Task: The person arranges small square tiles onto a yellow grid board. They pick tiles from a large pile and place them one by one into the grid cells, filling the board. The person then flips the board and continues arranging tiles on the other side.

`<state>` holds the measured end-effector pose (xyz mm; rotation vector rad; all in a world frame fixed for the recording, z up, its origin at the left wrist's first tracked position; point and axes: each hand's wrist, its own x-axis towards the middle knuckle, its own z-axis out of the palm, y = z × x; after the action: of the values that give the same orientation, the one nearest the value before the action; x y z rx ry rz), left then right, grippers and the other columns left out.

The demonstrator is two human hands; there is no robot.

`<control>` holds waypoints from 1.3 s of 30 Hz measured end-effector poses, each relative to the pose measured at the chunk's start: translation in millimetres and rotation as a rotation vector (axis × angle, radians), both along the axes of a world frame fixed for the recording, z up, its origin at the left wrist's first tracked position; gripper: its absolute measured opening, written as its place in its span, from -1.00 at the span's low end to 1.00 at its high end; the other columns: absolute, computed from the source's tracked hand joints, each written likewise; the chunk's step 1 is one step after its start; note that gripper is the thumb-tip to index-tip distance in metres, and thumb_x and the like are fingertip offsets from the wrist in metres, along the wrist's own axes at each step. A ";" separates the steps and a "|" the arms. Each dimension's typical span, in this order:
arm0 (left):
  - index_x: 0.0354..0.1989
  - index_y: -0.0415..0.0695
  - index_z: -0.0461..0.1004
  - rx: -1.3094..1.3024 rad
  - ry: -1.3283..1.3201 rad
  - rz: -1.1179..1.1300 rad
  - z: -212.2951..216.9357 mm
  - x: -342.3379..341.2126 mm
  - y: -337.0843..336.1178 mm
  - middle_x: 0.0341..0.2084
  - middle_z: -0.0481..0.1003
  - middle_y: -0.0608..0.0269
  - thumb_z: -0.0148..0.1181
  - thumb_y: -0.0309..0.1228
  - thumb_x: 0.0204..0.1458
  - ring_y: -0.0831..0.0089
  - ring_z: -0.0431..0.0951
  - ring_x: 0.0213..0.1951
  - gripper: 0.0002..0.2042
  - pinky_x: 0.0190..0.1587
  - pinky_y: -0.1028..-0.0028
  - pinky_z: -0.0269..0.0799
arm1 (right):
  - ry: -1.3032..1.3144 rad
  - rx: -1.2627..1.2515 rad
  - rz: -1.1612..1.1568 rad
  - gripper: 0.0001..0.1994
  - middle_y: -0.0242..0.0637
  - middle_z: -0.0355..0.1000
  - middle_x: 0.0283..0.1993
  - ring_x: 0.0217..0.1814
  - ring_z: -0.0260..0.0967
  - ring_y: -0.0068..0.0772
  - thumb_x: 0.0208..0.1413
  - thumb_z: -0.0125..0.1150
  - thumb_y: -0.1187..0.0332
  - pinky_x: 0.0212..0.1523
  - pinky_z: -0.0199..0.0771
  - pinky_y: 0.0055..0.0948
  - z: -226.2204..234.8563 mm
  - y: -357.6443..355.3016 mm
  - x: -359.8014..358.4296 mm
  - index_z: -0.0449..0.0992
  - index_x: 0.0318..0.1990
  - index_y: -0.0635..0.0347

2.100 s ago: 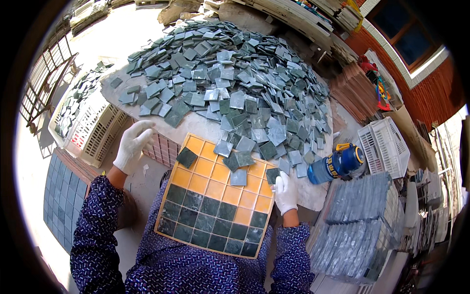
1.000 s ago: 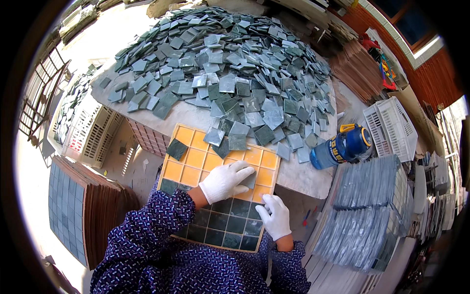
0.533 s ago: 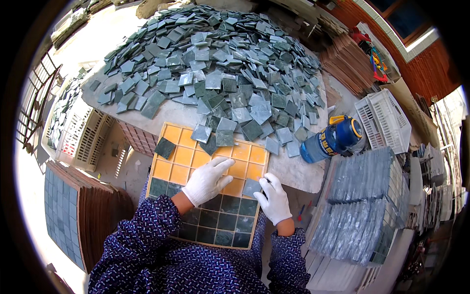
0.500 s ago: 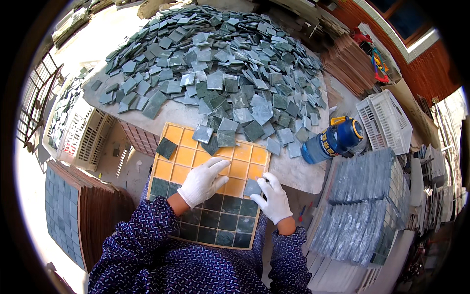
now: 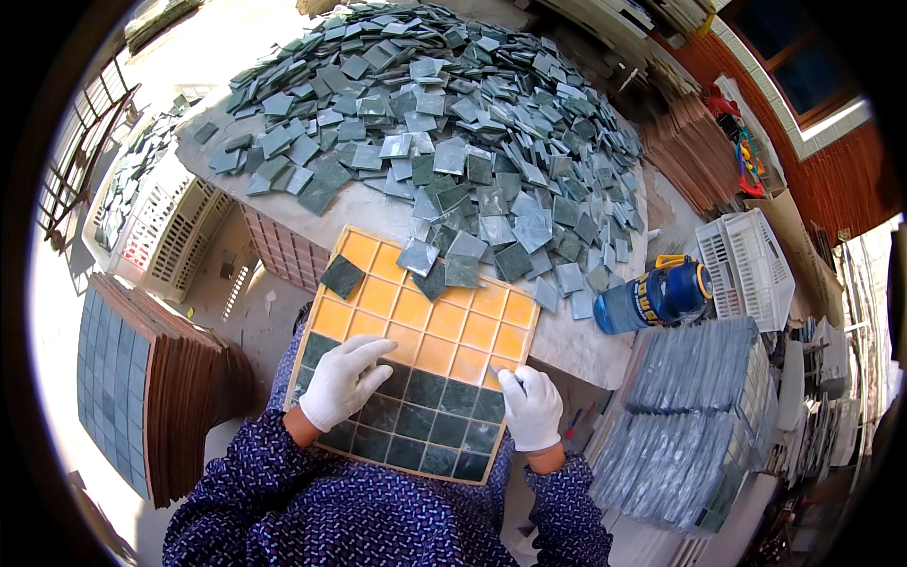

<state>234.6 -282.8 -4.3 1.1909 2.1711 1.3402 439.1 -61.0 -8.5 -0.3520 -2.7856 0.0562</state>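
On my lap and against the table edge rests an orange-bottomed grid tray (image 5: 413,309) with light ribs. Its near rows are filled with dark green square stone tiles (image 5: 419,421); the orange rows beyond are bare except near the far edge, where several loose tiles (image 5: 342,277) lie. My left hand (image 5: 340,383), in a white glove, lies over the tray's left side, fingers stretched out and holding nothing. At the right rim my right hand (image 5: 532,408), also gloved, pinches a small grey tile (image 5: 495,372), of which just a sliver shows.
Beyond the tray, a big heap of loose tiles (image 5: 444,104) covers the table (image 5: 283,213). A blue bottle (image 5: 652,298) stands at its right edge. Wrapped tile stacks (image 5: 675,425) and a white crate (image 5: 746,269) are at right; stacked tile sheets (image 5: 179,387) and another crate (image 5: 175,231) at left.
My left hand has drawn back toward me and left over the tray. The tile under my right fingers lay flat and visible; now it is mostly hidden. The view has shifted slightly.
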 end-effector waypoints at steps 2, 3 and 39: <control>-0.09 -0.22 0.47 0.024 0.023 -0.004 0.0 -0.1 -2.4 -0.19 0.49 0.00 0.20 -0.48 -0.02 0.09 0.53 -0.23 -0.72 -0.17 0.35 0.46 | -0.035 -0.063 -0.014 -0.63 -0.32 0.33 -0.20 -0.26 0.33 -0.22 -0.14 0.39 0.30 -0.27 0.40 -0.29 7.0 -19.8 5.4 0.51 -0.11 0.01; -0.09 -0.22 0.48 0.038 0.033 -0.015 -0.5 0.7 -2.3 -0.18 0.49 0.00 0.20 -0.47 -0.02 0.07 0.53 -0.20 -0.72 -0.15 0.34 0.47 | -0.070 -0.138 -0.036 -0.66 -0.32 0.33 -0.18 -0.23 0.34 -0.23 -0.13 0.38 0.30 -0.25 0.40 -0.28 2.1 -24.7 12.7 0.52 -0.12 0.01; -0.04 -0.12 0.40 -0.272 0.710 -0.399 0.0 -92.8 108.7 0.01 0.29 0.14 0.41 -0.15 -0.30 0.15 0.42 -0.05 -0.41 -0.04 0.27 0.41 | -0.190 -0.395 0.059 -0.30 0.01 0.38 0.06 0.05 0.34 0.02 -0.12 0.34 0.24 0.07 0.37 -0.15 1.7 34.7 -58.3 0.24 0.21 0.23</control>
<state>141.8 -174.1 -4.3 2.0540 2.2448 0.4671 380.8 -26.3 -6.8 -0.3860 -2.9619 0.6240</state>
